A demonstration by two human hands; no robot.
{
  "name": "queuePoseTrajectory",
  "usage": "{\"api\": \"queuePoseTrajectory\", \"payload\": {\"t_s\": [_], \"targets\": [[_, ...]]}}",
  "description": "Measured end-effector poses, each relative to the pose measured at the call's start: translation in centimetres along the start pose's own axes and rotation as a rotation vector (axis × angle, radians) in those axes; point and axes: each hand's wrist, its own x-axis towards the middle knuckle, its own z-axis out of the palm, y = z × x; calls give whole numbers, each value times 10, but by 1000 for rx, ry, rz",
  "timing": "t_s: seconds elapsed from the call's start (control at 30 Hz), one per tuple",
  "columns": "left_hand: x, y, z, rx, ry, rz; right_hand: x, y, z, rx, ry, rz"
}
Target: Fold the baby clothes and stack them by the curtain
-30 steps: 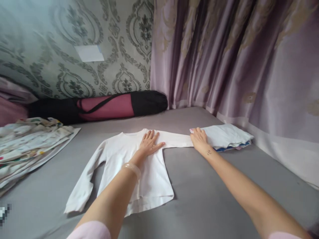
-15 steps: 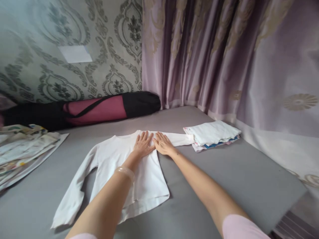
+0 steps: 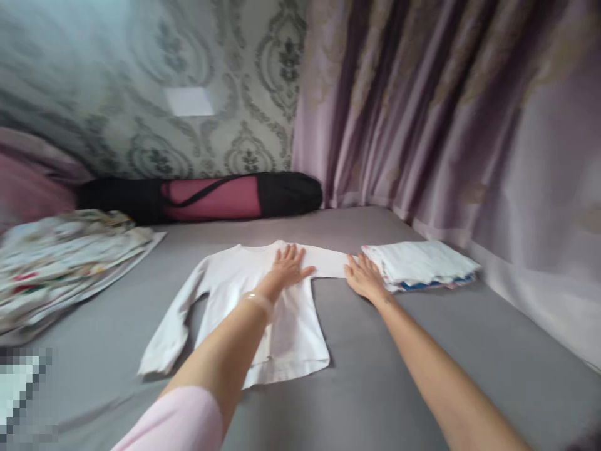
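A white long-sleeved shirt (image 3: 300, 326) lies spread out on the grey bed sheet (image 3: 375, 376), its neckline facing away from me. My left hand (image 3: 287, 266) rests flat on the shirt near its right shoulder, fingers spread. Farther right, my right hand (image 3: 364, 275) lies flat over the cuff end of the outstretched right sleeve, covering the cuff. Just beyond its fingers is a stack of folded clothes (image 3: 422, 260), white on top with blue showing beneath. The shirt's left sleeve (image 3: 169, 332) slants down toward me.
A heap of patterned clothes (image 3: 66, 263) lies at the left. Along the wall stretches a long black and pink bag (image 3: 211, 199) with a strap. Purple curtains (image 3: 375, 113) hang at the back and right. A blurred-out pale patch covers the lower left corner.
My right hand has slid right along the sleeve from the shoulder to the cuff. The left hand stays near the shoulder. The view has turned left.
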Motion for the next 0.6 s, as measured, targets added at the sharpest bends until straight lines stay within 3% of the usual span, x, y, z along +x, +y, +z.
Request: {"api": "queuePoseTrajectory", "payload": {"t_s": [0.1,0.17,0.3,0.37,0.47,0.53,0.6], "targets": [[-19,6,-23,0,14,-16,5,2,4,-43,-1,-15],[-43,-4,-38,-7,39,4,11,3,6,-46,-26,-26],[-124,-62,-51,-25,185,-37,24,1,2,-12,-100,0],[-174,-106,-48,-73,293,-137,30,-1,-4,29,-155,29],[-242,-170,-37,-181,427,-439,36,-11,-19,86,-173,70],[-275,-198,-30,-277,391,-664,37,-27,-30,107,-92,56],[-296,-206,-26,-382,265,-769,36,-53,-39,137,15,-31]]}}
